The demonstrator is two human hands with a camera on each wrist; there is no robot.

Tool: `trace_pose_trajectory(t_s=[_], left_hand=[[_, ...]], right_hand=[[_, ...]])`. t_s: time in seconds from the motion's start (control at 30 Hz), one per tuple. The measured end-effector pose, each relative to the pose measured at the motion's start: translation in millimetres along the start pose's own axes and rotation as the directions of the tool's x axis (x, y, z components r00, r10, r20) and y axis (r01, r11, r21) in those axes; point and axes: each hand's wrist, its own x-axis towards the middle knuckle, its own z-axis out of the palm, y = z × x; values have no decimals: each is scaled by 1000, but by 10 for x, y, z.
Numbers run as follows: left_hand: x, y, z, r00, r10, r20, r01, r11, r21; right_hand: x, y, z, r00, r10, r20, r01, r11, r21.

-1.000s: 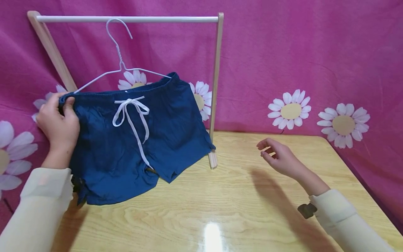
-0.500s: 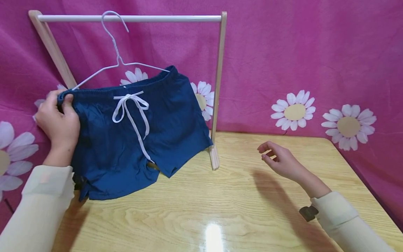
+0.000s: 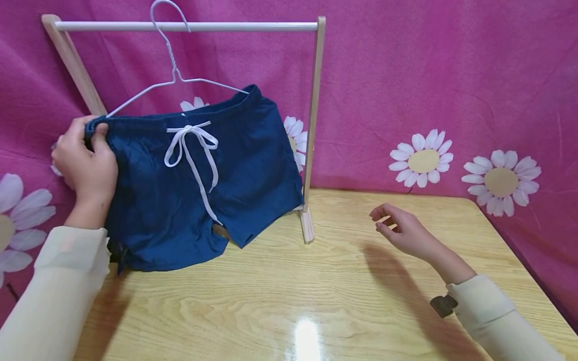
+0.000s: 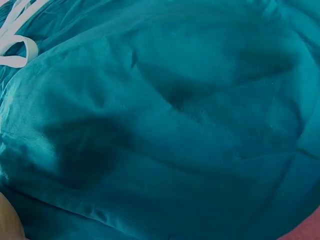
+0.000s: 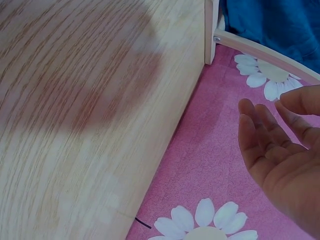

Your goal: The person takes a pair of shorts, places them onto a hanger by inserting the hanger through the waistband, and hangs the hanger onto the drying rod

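Observation:
Navy blue shorts (image 3: pixel 153 180) with a white drawstring bow (image 3: pixel 189 133) hang spread on a white wire hanger (image 3: pixel 176 75), tilted up toward the right. My left hand (image 3: pixel 88 158) grips the waistband's left corner, thumb in front, where the hanger's arm goes into the waist. The hanger's hook overlaps the rack's white rail (image 3: pixel 253 26) and rises above it in the head view. In the left wrist view the shorts' cloth (image 4: pixel 175 125) fills nearly everything. Over the table's right part, my right hand (image 3: pixel 404 228) is held up with loosely bent fingers and nothing in it.
A small garment rack with wooden posts (image 3: pixel 311 115) stands at the table's back left, behind the shorts. The light wood table (image 3: pixel 253 301) reaches to a pink cloth backdrop (image 3: pixel 384 75) printed with white daisies. A dark object (image 3: pixel 443 305) sits at the right cuff.
My left hand has raised the shorts and hanger; the hook went from below the rail's height to above it. The right hand has stayed nearly still.

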Motion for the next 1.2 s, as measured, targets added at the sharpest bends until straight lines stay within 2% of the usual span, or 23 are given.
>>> trace_pose_trajectory(t_s=[0.3, 0.53, 0.9, 1.2], left_hand=[[1, 140, 0, 1000, 12, 9, -13, 1000, 6], [32, 188, 8, 999, -12, -32, 12, 1000, 10], [-2, 352, 37, 998, 28, -61, -27, 999, 28], [-2, 362, 67, 999, 40, -29, -39, 998, 40]], right_hand=[[-16, 19, 6, 1000, 1, 10, -1, 1000, 1], [-25, 44, 21, 1000, -2, 19, 2, 1000, 9], [-84, 76, 28, 999, 29, 43, -30, 999, 22], [-108, 103, 56, 998, 24, 52, -26, 999, 29]])
